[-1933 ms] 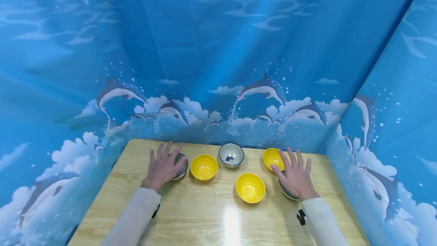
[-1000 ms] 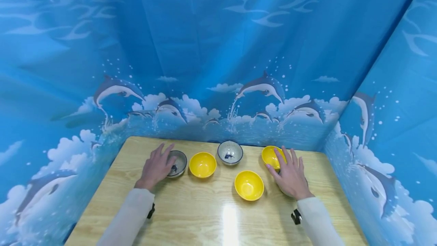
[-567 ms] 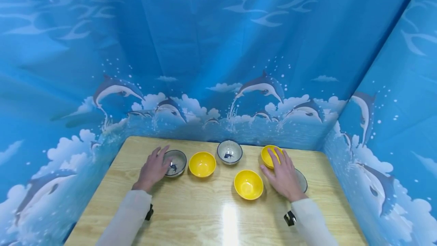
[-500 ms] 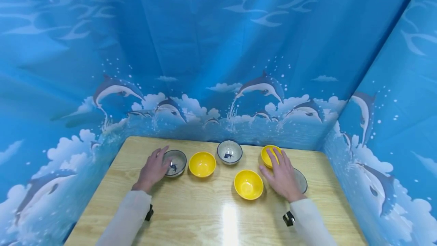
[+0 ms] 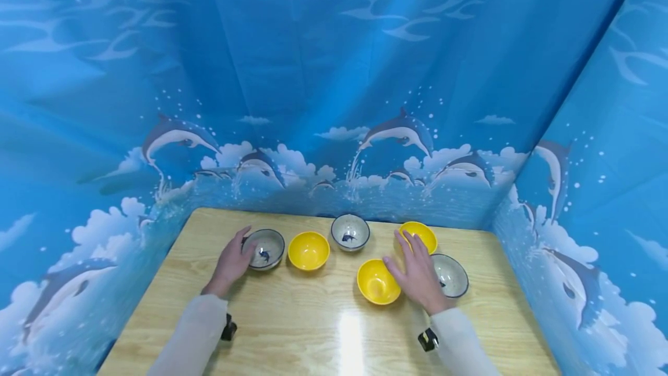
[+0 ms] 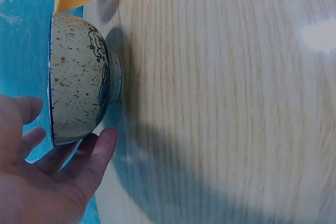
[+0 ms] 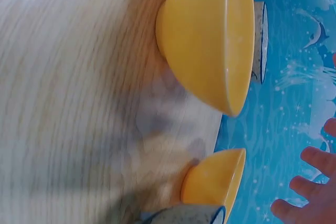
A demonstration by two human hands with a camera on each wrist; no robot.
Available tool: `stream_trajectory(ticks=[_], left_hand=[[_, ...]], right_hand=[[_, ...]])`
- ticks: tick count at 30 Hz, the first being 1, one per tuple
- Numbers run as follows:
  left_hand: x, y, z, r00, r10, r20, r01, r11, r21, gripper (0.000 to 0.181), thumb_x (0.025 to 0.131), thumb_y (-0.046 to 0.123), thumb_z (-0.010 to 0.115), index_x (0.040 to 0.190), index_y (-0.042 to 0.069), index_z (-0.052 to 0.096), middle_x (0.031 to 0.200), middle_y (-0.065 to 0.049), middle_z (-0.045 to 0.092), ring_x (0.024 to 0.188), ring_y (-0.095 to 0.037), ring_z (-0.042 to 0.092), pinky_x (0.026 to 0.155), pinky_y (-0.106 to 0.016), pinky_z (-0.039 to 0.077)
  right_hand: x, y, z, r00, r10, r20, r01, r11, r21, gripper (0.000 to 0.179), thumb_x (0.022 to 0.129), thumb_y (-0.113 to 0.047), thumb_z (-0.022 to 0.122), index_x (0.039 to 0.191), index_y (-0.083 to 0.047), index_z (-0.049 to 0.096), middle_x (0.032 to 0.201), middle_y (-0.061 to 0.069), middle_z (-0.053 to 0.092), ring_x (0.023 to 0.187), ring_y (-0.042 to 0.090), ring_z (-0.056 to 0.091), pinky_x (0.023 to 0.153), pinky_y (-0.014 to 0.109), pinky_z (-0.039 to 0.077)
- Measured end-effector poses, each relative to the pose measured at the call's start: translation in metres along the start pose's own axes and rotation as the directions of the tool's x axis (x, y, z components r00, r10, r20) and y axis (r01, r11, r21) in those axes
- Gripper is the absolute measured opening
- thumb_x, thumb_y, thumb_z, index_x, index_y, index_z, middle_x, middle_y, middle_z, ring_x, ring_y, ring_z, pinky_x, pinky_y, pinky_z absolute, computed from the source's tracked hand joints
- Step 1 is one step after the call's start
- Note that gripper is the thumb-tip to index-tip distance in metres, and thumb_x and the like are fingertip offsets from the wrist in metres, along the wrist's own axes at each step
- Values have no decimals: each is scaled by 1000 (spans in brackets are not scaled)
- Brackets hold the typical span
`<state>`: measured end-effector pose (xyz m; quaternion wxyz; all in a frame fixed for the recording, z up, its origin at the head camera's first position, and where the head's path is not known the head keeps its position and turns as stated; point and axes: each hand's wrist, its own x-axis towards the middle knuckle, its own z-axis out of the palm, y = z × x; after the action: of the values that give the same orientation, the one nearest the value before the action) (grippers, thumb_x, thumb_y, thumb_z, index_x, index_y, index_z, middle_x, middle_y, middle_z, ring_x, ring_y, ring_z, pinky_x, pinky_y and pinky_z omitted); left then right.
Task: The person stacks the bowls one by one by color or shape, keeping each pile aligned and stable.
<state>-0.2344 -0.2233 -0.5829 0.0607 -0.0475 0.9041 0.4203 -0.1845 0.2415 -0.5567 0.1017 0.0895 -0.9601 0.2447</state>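
The right hand (image 5: 417, 277) had shifted left, uncovering the right grey bowl (image 5: 453, 276); its fingers were spread near the front yellow bowl (image 5: 374, 283). The left hand (image 5: 231, 263) straddled the left grey bowl's (image 5: 268, 247) rim on the table (image 5: 287, 329); pinching could not be confirmed. One-sided finger pressure risked tipping it.

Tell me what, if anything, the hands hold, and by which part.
The right hand holds nothing. The left hand is at the left side of the leftmost bowl; whether it grips cannot be told.
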Motion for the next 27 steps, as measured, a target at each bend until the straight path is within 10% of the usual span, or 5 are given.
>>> stream_trajectory(ticks=[6, 12, 27], left_hand=[[-1, -5, 3, 997, -83, -3, 82, 991, -103, 61, 119, 33, 42, 172, 10, 25, 168, -32, 38, 155, -52, 40, 125, -67, 40], [-3, -8, 5, 993, -116, 11, 115, 966, -232, 56, 119, 26, 41, 170, 6, 31, 161, -35, 44, 144, -51, 54, 95, -45, 67], [-5, -14, 5, 977, -193, 90, 212, 854, -474, 57, 120, 25, 36, 172, 5, 24, 169, -36, 33, 143, -53, 53, 94, -41, 68]], right_hand=[[-2, -9, 4, 1000, 21, 18, -22, 999, 31, 79, 107, -54, 64, 170, -15, 37, 175, 20, 36, 163, 50, 26, 128, 78, 25], [-4, -18, 8, 998, 41, 36, -44, 997, 70, 79, 107, -54, 63, 172, -19, 33, 178, 17, 32, 164, 49, 25, 127, 79, 24], [-10, -31, 17, 998, 38, 55, -43, 994, 102, 78, 108, -53, 63, 172, -20, 33, 179, 13, 31, 164, 41, 28, 129, 74, 28]])
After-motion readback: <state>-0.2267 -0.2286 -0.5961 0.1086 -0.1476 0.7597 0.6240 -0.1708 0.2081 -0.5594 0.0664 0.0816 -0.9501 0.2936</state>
